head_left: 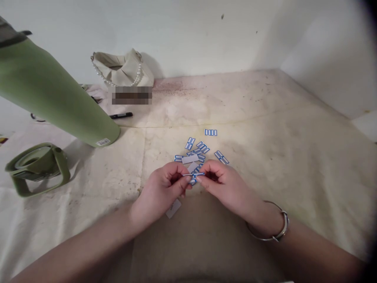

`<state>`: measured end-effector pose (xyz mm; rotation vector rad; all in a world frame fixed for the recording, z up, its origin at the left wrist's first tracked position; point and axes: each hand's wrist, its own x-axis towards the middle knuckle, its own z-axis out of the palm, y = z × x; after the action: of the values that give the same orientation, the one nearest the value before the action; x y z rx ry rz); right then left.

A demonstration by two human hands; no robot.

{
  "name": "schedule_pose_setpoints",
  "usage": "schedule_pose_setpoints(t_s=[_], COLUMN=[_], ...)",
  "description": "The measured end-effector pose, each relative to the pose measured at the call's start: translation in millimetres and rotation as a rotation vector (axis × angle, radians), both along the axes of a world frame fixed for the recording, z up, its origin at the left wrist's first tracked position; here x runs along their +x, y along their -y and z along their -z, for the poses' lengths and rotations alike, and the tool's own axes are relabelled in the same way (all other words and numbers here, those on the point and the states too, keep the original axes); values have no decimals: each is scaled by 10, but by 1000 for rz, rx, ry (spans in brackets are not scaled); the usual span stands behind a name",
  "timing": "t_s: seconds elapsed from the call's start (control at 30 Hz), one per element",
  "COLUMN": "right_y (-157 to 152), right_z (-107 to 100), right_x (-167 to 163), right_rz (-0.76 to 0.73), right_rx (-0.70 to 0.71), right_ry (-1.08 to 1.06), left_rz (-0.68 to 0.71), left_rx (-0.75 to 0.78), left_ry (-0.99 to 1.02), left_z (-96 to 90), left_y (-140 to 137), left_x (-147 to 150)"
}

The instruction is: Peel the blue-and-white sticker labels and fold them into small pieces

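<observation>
Small white sticker labels with blue borders (211,132) lie scattered in a loose heap on the cloth, and a few pieces are turned to a plain white side (190,158). Just in front of the heap, my left hand (165,184) and my right hand (220,182) pinch a narrow blue-and-white label piece (198,174) between thumbs and forefingers. It is held nearly edge-on, so its face is hard to see. Both hands are closed and close together, hiding part of the heap. One plain white piece (173,208) lies below my left hand.
A tall green tumbler (67,94) stands at the left, beside a green handled lid (37,169). Behind are a cream handbag (126,68) with a beaded strap and a black pen (122,115). White walls border the stained cloth (279,157) at the back and right.
</observation>
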<state>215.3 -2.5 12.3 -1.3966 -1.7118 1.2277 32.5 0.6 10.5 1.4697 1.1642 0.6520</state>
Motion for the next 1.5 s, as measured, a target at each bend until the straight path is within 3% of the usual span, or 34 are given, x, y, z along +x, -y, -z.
schedule_pose_setpoints(t_s=[0.47, 0.83, 1.13, 1.5], right_y=[6, 27, 30, 30], right_z=[-32, -17, 9, 24], right_x=[-10, -9, 21, 4], right_rz=[-15, -64, -79, -79], right_rx=[-95, -150, -305, -256], right_ry=[-24, -41, -202, -154], left_rz=[14, -35, 25, -13], left_rx=[81, 40, 323, 106], left_ry=[-36, -9, -296, -54], left_z=[-13, 4, -94, -10], left_y=[12, 9, 34, 8], left_x=[-7, 2, -6, -8])
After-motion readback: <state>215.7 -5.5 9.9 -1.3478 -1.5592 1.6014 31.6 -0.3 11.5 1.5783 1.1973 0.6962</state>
